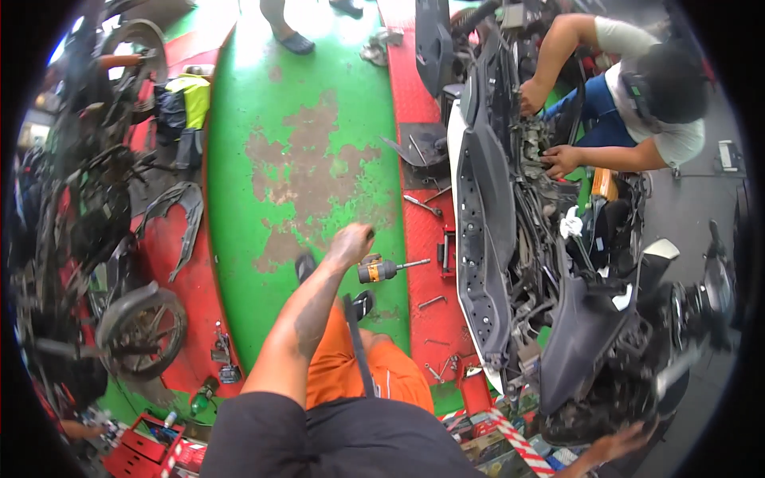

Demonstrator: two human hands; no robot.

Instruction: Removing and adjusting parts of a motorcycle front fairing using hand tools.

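My left hand (pixel 351 245) is held out in front of me at the middle, fingers curled closed. Something dark shows at its edge, but I cannot make out what it holds, if anything. Just right of the wrist appears a yellow and black power driver (pixel 378 271) with a long metal extension pointing right; it seems to lie on the floor below. At the lower right, my right hand (pixel 624 440) reaches out beside the dark rear end of a partly stripped motor scooter (pixel 488 207). Its fingers look spread and somewhat blurred, with nothing seen in them.
A co-worker (pixel 661 88) bends over the scooter's far side, both hands in its frame. Wrenches (pixel 422 205) and small tools lie on the red strip (pixel 426 319). Left are a wheel (pixel 143 331), a dark fairing piece (pixel 187 215) and a red tool chest (pixel 143 446).
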